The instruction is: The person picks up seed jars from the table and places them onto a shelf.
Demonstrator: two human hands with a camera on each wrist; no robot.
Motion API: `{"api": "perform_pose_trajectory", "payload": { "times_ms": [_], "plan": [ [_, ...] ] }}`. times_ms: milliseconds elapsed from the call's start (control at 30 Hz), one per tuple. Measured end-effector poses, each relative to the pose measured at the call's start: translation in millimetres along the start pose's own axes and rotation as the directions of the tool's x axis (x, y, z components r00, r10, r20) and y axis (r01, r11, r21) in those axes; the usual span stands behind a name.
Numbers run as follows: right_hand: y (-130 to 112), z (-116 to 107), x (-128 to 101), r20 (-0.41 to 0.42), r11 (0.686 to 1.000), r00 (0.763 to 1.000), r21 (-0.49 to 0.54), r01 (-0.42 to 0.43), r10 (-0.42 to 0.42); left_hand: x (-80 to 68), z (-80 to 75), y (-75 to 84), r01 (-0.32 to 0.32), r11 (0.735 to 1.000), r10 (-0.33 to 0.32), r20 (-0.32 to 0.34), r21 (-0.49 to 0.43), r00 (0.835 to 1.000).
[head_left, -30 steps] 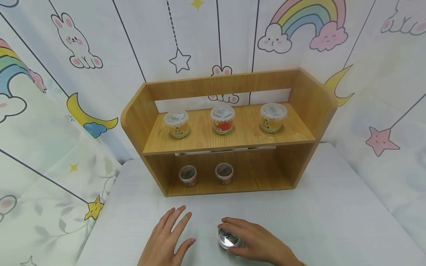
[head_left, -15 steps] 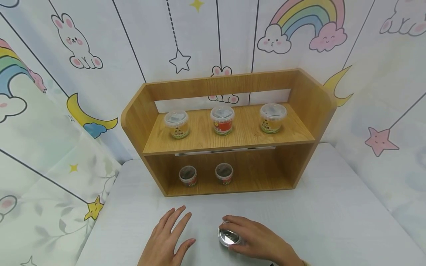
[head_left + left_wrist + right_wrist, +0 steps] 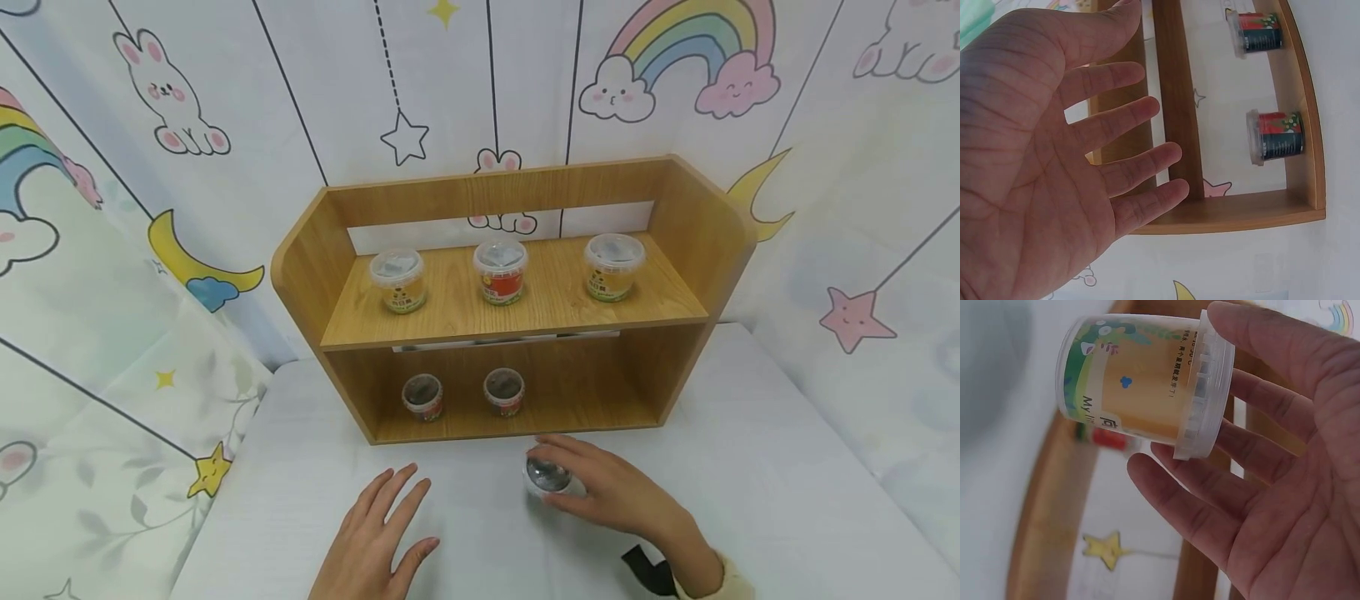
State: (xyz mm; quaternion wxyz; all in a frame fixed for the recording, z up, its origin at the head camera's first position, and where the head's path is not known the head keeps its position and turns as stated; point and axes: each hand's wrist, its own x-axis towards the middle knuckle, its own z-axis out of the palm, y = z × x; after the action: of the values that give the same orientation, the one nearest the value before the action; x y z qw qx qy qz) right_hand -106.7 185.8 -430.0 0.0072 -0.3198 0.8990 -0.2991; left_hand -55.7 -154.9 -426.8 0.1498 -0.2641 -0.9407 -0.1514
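Fingers & thumb of right hand curl round a small lidded tub, holding it by the lid end; the wrist view shows fingertips under the lid rim, thumb across the top. Tub hangs just above the white table, close in front of the wooden shelf unit, near the open right part of the lower shelf. Looks like thin clear plastic w/ a yellow-green label: prob. light, smooth, a bit slippery, walls likely flex if squeezed. Best hold is the stiffer lid rim or round the body, not the label middle.

Left hand lies flat on the table, fingers spread & straight, holding nothing, well apart from the tub.

Lower shelf has two dark tubs side by side; top shelf has three lidded tubs.

Hard to tell: the tub's contents; label text cut off & partly blurred; in the head view the hand hides most of the tub. Right forearm cut off by frame edge.
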Motion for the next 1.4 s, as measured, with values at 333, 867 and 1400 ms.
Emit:
{"api": "perform_pose_trajectory", "payload": {
  "times_ms": [333,867,1400],
  "plan": [
    [28.1,-45.0,15.5,-0.068,0.999,0.996,0.008,-0.049,0.05,1.5,0.8,-0.3,0.009,1.0,-0.009,0.019,-0.013,1.0],
    [77.9,-73.8,49.6,-0.125,0.995,0.988,0.05,-0.083,0.089,2.9,1.1,-0.5,0.03,0.999,-0.029,0.053,-0.013,0.998],
    [127.8,-57.2,59.8,-0.135,0.986,0.977,0.05,-0.159,0.165,1.2,5.8,-4.9,-0.053,0.999,0.052,-0.075,-0.003,0.996]
  ]
}}
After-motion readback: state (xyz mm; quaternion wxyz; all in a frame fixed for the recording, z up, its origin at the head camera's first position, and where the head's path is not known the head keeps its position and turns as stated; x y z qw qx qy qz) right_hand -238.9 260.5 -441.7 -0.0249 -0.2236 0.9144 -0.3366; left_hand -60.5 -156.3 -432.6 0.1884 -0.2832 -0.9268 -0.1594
